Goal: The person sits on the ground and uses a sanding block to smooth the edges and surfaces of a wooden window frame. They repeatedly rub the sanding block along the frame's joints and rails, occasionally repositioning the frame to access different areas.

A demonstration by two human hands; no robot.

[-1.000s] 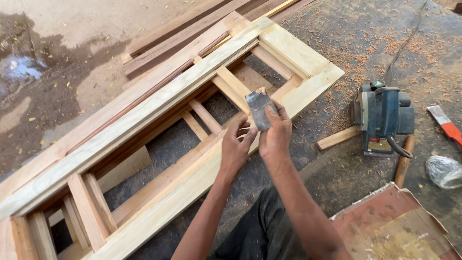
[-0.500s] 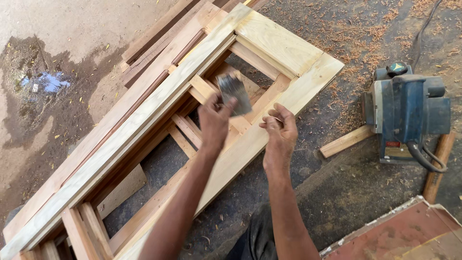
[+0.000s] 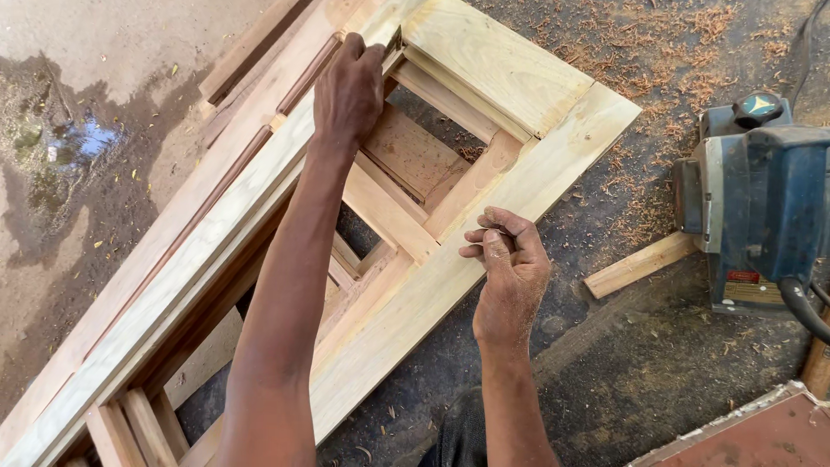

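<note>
At the far left, bare ground [image 3: 104, 52] with a wet dark patch [image 3: 52, 164] is seen, lying well apart from the work. Next to it, reddish-brown planks [image 3: 251, 138] are laid alongside the far edge of a pale wooden frame [image 3: 553, 156], which runs diagonally from the lower left to the upper right. The far long rail [image 3: 173, 285] of the frame is pressed by the left hand [image 3: 348, 86], which is set palm down with its fingers curled over the rail's inner edge near the top corner; whether the dark sheet seen earlier is kept under it cannot be told. Open room is left in the frame's gaps between the cross slats [image 3: 389, 216], where dark floor shows through. The right hand [image 3: 510, 268] is held just over the near rail's outer edge, its fingers loosely curled inward and nothing gripped. To the right of the frame's corner, floor strewn with wood shavings [image 3: 683, 78] is seen. A short offcut of wood [image 3: 640, 264] lies near the frame's outer edge, and just beyond it a blue electric planer [image 3: 761, 199] is set, its cord [image 3: 804, 303] trailing off the right edge. A reddish cardboard sheet [image 3: 761, 432] is cut off by the lower right corner.
</note>
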